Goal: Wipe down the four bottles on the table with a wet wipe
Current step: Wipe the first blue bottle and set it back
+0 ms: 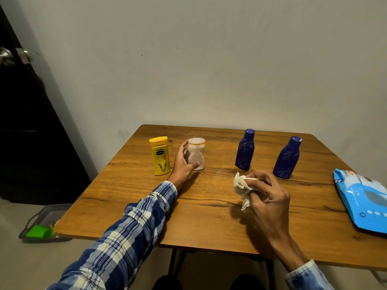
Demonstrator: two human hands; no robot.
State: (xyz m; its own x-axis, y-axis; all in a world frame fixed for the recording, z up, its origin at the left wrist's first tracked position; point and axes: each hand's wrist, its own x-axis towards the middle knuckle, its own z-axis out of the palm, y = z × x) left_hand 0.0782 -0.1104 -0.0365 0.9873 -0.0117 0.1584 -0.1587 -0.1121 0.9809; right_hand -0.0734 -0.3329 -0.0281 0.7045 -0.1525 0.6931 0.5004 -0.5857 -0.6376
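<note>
On the wooden table (209, 216) stand a yellow lotion bottle (159, 156), a short pale bottle (196, 153) with a white cap, and two dark blue bottles (245, 150) (287, 158), all upright in a row. My left hand (184, 164) wraps the pale bottle from its left side, thumb across its lower front. My right hand (266, 195) hovers nearer me, in front of the blue bottles, clutching a crumpled white wet wipe (240, 185).
A blue wet-wipe pack (362, 201) lies at the table's right edge. Left of the table on the floor sits a grey tray (45, 216) with a green object (39, 231). A dark door (25, 122) stands at far left; a plain wall runs behind.
</note>
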